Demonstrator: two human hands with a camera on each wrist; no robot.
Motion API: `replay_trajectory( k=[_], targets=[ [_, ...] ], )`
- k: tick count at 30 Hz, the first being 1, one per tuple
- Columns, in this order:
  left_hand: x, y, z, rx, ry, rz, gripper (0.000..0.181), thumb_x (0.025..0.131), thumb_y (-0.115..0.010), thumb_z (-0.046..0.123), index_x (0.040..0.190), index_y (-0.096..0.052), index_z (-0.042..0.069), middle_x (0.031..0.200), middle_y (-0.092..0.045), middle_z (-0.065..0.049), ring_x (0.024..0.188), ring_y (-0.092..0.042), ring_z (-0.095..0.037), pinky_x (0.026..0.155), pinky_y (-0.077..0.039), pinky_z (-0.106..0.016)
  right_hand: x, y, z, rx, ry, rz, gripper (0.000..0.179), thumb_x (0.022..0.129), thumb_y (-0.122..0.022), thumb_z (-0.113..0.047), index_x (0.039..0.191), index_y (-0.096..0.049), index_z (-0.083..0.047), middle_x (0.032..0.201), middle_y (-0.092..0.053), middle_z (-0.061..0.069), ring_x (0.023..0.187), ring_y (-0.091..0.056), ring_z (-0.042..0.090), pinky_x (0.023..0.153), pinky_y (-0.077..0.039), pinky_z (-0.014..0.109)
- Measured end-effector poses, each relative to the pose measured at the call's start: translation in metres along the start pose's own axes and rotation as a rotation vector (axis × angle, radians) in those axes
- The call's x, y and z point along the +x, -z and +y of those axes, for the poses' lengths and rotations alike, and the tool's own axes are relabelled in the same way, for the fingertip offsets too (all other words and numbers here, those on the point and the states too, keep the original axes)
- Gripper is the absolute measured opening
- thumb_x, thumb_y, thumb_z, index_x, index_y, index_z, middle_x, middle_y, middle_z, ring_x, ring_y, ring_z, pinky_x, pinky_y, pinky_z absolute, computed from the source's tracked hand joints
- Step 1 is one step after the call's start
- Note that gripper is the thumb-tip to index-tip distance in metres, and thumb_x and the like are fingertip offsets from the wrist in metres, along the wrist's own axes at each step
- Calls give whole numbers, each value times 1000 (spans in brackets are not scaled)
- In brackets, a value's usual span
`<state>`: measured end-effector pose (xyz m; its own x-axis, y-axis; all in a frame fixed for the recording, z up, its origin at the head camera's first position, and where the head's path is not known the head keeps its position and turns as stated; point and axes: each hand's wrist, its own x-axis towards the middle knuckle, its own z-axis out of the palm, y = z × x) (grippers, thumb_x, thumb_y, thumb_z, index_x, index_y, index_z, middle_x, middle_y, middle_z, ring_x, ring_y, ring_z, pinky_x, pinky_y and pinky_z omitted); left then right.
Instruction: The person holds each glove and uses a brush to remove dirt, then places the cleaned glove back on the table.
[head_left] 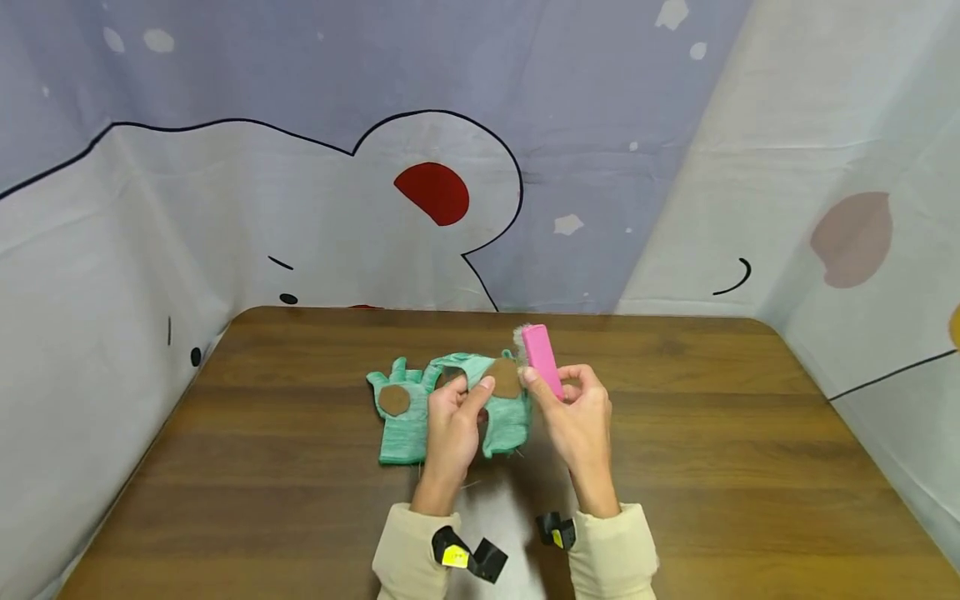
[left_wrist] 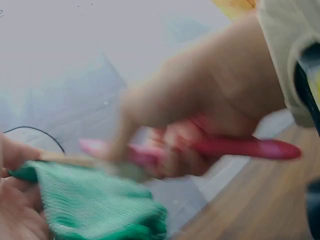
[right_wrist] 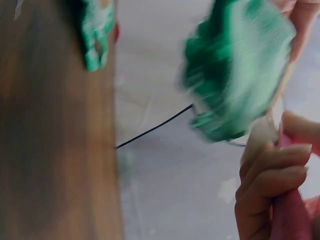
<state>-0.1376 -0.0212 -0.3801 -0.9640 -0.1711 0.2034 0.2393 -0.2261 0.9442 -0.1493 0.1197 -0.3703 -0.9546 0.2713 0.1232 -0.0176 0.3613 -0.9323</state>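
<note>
“Printed cloth [head_left: 585, 100] is hanging behind and beside a brown wooden table [head_left: 712, 433]. What is each hand doing?”

“The left hand [head_left: 452, 427] is pinching a green glove [head_left: 508, 427], its thumb resting at the edge of a brown patch [head_left: 507, 377]. The right hand [head_left: 581, 421] is gripping a pink brush [head_left: 542, 354] between thumb and curled fingers.”

“Which way is the brush lying from the glove?”

“In the head view it is standing just at the glove's right side, with the right hand holding it. Its long axis is running nearly upright, the top end leaning slightly left. Its pale bristles [head_left: 520, 343] are facing left, toward the glove.”

“Are they touching?”

“I cannot tell. Both wrist views are blurring there, though the bristles are showing right beside the glove's edge.”

“Is anything else lying nearby?”

“Yes, a second glove [head_left: 405, 437] is lying left of the left hand, also green, its fingers pointing away from the person and its own patch facing up.”
</note>
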Motion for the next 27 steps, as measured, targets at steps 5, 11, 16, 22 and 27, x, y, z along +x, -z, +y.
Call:
replay_trajectory(
  k=[5,11,16,22,27],
  targets=[
    [2,8,3,-12,-29,63,46,91,-55,10,56,-25,9,50,-17,4,43,-18,-7,43,-20,-20,8,2,13,69,-63,-28,45,76,-74,-40,94,-52,-4,55,-55,6,42,-46,8,41,-38,22],
    [2,9,1,35,-8,54,45,92,-53,12,57,-25,8,48,-19,4,38,-19,-7,39,-16,-21,3,3,6,279,-50,-139,43,78,-72,-35,95,-48,-3,53,-50,5,37,-39,8,37,-33,19],
    [-1,6,3,98,3,52,44,93,-52,10,57,-27,9,46,-22,3,36,-21,-7,38,-17,-20,-10,-2,-10,431,61,-262,33,84,-67,-23,101,-48,-2,54,-49,6,38,-37,9,36,-30,19],
    [-1,4,9,111,0,36,40,93,-50,6,57,-32,5,45,-23,2,37,-21,-7,39,-18,-20,-19,-9,-18,368,144,-313,34,83,-69,-24,109,-51,-10,61,-52,14,39,-42,12,37,-36,23],
    [3,3,2,34,-1,52,35,92,-52,10,61,-40,0,48,-24,4,42,-24,-8,43,-22,-21,-21,-13,-23,253,172,-278,44,81,-71,-28,118,-50,-20,67,-61,11,48,-54,21,41,-43,28]
  ],
)
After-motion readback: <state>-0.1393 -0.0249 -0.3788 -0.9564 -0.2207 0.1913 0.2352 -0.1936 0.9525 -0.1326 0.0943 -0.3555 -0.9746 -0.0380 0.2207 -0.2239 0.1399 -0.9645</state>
